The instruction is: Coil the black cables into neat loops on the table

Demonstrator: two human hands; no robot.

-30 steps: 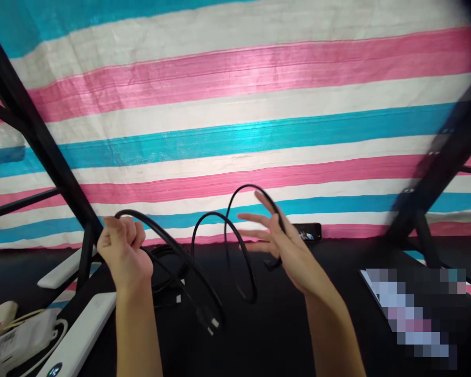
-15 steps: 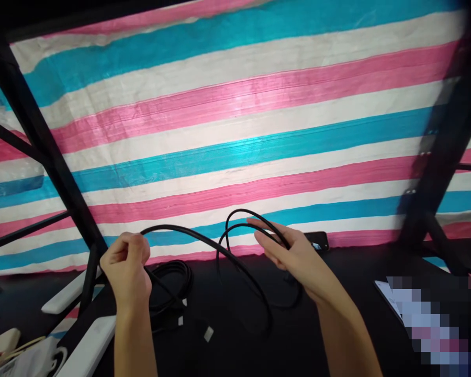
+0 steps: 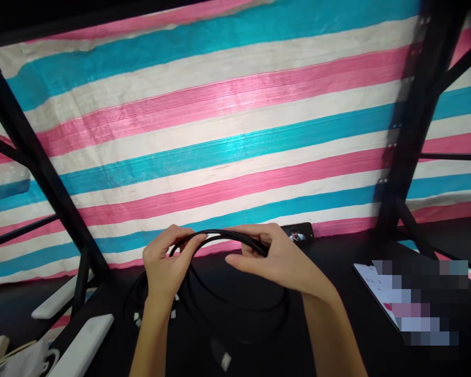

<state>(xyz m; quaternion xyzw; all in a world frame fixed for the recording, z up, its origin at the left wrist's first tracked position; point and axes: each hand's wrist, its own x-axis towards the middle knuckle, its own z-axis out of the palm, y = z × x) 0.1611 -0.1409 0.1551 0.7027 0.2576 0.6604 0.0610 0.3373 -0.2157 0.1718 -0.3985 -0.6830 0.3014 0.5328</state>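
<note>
A black cable [image 3: 223,236] hangs in loops over a black table [image 3: 337,293]. My left hand [image 3: 165,264] pinches the top of the loops on the left. My right hand [image 3: 277,259] is closed round the same strands on the right, a short span of cable between the two. The loops sag below my hands, and a plug end [image 3: 222,357] with a pale tip dangles near the bottom. Another dark coil [image 3: 141,298] with small white tags lies on the table behind my left wrist.
A phone [image 3: 298,233] lies at the table's back edge against a pink, blue and white striped sheet [image 3: 235,131]. Black frame bars [image 3: 43,178] slant at left and right. White strips [image 3: 82,340] lie at lower left, a blurred flat item [image 3: 377,285] at right.
My hands have come together from wide apart. The open right hand has closed on the cable, and the spread loops are now gathered into one bundle between both hands.
</note>
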